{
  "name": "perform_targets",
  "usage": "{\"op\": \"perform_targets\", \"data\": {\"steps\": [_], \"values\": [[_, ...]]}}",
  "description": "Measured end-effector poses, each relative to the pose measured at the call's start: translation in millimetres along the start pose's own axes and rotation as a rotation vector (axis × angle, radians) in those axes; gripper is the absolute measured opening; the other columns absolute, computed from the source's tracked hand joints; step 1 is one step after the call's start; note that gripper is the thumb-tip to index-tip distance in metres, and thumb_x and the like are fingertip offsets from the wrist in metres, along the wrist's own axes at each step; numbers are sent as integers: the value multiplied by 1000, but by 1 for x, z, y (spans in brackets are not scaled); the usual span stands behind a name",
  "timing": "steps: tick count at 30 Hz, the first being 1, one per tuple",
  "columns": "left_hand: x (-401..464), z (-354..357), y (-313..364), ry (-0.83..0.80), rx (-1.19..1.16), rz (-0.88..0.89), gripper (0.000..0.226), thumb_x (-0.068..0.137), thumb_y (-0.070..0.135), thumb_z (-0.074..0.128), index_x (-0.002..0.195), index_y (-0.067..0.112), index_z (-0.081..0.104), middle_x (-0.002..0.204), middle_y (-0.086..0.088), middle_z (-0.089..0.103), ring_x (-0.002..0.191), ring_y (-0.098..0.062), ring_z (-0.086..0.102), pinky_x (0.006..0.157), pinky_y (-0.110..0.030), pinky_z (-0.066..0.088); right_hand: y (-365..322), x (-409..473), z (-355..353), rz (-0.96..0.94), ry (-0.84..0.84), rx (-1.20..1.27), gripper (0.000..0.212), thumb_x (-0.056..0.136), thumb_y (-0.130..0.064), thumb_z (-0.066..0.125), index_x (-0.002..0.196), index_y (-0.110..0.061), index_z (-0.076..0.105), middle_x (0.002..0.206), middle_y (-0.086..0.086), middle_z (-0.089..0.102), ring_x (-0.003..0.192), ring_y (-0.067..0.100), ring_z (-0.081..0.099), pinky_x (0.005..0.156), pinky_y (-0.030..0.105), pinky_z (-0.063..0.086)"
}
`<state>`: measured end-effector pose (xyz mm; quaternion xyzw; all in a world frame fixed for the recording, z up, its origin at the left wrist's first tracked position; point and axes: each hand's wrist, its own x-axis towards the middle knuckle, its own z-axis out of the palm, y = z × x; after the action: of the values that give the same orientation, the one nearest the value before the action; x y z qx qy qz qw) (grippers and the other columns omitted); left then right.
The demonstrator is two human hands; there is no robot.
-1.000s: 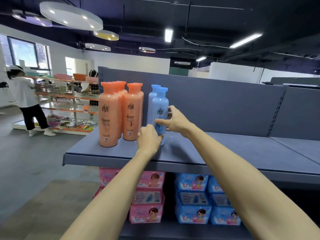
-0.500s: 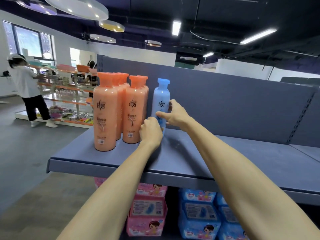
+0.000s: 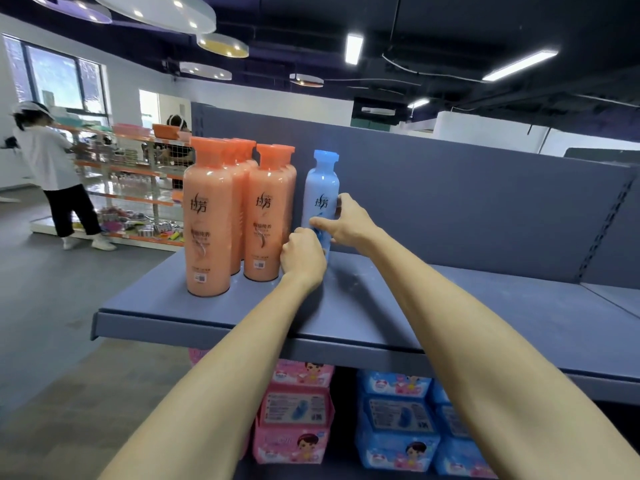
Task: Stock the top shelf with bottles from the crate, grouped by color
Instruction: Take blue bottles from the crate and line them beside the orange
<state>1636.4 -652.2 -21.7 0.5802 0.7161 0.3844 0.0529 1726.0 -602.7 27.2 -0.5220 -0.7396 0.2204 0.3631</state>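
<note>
Several orange bottles (image 3: 207, 220) stand in two rows at the left end of the grey-blue top shelf (image 3: 381, 306). Right of them stands an upright light blue bottle (image 3: 321, 188); a second blue one seen earlier is hidden behind it. My left hand (image 3: 302, 256) is curled around the blue bottle's base from the front. My right hand (image 3: 346, 221) holds its middle, thumb across the front and fingers round the right side. The crate is out of view.
The shelf's back panel (image 3: 467, 202) rises behind the bottles. Pink packs (image 3: 294, 420) and blue packs (image 3: 398, 427) fill the shelf below. A person in white (image 3: 52, 168) works at another rack (image 3: 138, 188) across the floor to the left.
The front blue bottle has been slid back and left, in line with the rear blue one, close to the orange bottles. Both hands stayed on it. The view moved closer.
</note>
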Motion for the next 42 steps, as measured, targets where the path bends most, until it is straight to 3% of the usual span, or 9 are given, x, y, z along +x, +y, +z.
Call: {"op": "perform_targets", "data": {"steps": [4,6,10,13,18,22,28,32,42], "values": [[-9,-10,8,-57,34,-22,27,96,13,56,119,0,56,123,-18,59,113,-38,59,86,-40,50,-13,-14,-10,32,-40,-39,32,79,-29,76,96,-12,55,101,7,70,87,21,67,84,46,59],[-19,-15,12,-73,52,-22,27,94,9,57,119,0,57,123,-18,60,113,-38,59,86,-40,50,-18,-28,-19,45,-38,-63,38,83,-33,76,98,-13,47,99,6,60,77,18,56,79,41,57],[-40,-31,23,-87,67,7,32,94,13,59,123,2,54,126,-18,57,115,-38,57,88,-40,49,-22,-52,-38,33,-2,-159,66,85,-42,74,129,-7,42,120,9,53,95,22,56,89,49,56],[-57,-45,30,-100,87,53,39,94,23,61,126,3,51,126,-19,55,113,-38,57,86,-40,49,-24,-76,-53,-4,2,-169,72,86,-41,73,140,-8,38,130,7,52,111,25,57,91,46,56],[-93,-54,39,-96,144,154,29,94,26,60,110,3,52,114,-18,57,102,-37,58,69,-35,41,-13,-126,-82,-40,23,-268,62,92,-39,66,140,-11,40,132,4,52,105,23,59,88,40,55],[-134,-40,55,1,142,246,32,93,35,56,104,7,48,104,-12,60,94,-36,59,67,-36,37,14,-170,-110,-7,52,-347,61,93,-42,64,141,-13,41,133,6,54,100,20,57,84,33,49],[-205,8,88,40,-160,404,30,89,35,58,110,14,54,96,1,68,86,-27,63,67,-34,45,47,-238,-150,15,128,-412,51,94,-39,65,134,-12,47,126,7,59,107,23,59,92,38,50],[-261,52,105,-128,-215,419,26,84,37,59,97,16,52,80,5,67,77,-25,62,64,-34,46,86,-291,-171,48,133,-471,42,92,-33,66,126,-11,55,120,7,64,102,22,62,87,31,48],[-392,186,61,-499,-118,295,29,84,40,60,100,17,53,88,2,68,87,-25,63,69,-35,46,236,-410,-132,319,-9,-403,37,90,-35,70,118,-14,59,108,3,68,97,22,63,90,41,51]]}}
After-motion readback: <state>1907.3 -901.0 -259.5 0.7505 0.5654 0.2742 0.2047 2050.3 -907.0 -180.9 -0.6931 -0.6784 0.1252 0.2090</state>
